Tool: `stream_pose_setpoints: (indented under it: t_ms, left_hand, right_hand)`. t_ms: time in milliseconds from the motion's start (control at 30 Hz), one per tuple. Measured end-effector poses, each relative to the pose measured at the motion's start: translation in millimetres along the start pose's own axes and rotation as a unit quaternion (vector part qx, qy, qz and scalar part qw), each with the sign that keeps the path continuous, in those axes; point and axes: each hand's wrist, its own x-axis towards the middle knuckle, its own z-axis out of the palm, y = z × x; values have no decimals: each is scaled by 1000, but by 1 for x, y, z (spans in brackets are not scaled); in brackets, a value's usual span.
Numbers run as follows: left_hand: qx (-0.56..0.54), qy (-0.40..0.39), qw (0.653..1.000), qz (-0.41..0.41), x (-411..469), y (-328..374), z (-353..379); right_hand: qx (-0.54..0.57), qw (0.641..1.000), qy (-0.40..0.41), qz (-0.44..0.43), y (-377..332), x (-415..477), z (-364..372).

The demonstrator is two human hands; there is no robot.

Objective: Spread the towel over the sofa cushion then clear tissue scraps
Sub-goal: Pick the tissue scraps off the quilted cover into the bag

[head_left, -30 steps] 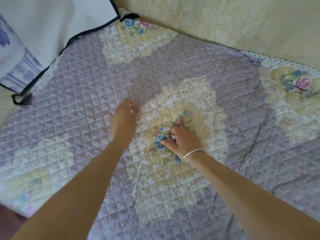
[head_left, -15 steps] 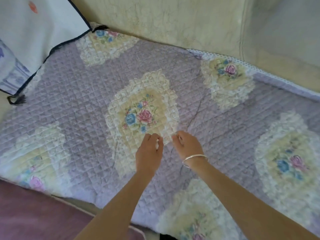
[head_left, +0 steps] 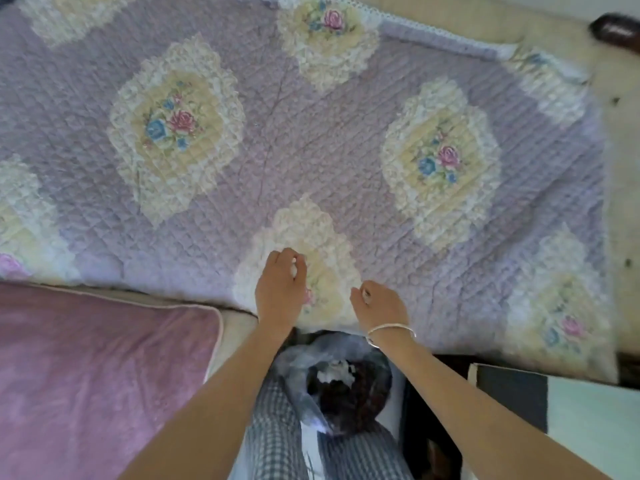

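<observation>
A lilac quilted towel (head_left: 311,140) with cream floral patches lies spread flat over the sofa cushion. My left hand (head_left: 280,289) hovers over its front edge, fingers pinched on a small white tissue scrap (head_left: 294,265). My right hand (head_left: 381,306), with a silver bangle at the wrist, is beside it, also curled around a tiny white tissue scrap (head_left: 364,294). Just below both hands stands a bin lined with a clear plastic bag (head_left: 298,362), holding white tissue scraps (head_left: 337,370).
A pink plush cushion (head_left: 86,375) lies at the lower left. My checked trousers (head_left: 277,434) are beside the bin. A white and dark box-like object (head_left: 561,410) sits at the lower right. A dark wooden armrest (head_left: 616,27) shows at the top right.
Both hands have drawn back from the middle of the towel to its front edge, fingers still pinched. The view has tipped down and right, bringing the bin and pink cushion into sight.
</observation>
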Motion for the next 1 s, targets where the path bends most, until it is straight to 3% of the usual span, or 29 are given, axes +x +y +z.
stream_pose_setpoints:
  t_ms: [133, 267, 500, 600, 833, 1000]
  left_hand:
    - [14, -33, 999, -5, -58, 8, 29]
    - [-5, -33, 999, 18, -89, 5, 49]
    - [-38, 16, 996, 79, -94, -29, 90]
    - [-51, 8, 996, 78, -96, -52, 111]
    - [-16, -88, 994, 61, -110, -90, 154]
    - [57, -256, 965, 11, -114, -109, 174]
  right_hand:
    - [-29, 997, -34, 60, 60, -51, 21]
    - [-54, 995, -59, 57, 97, -84, 54]
    - [59, 988, -119, 82, 133, -51, 126]
    - [14, 982, -166, 85, 146, -36, 148]
    - [5, 978, -153, 143, 181, -29, 172]
    - [13, 976, -139, 165, 192, -29, 167]
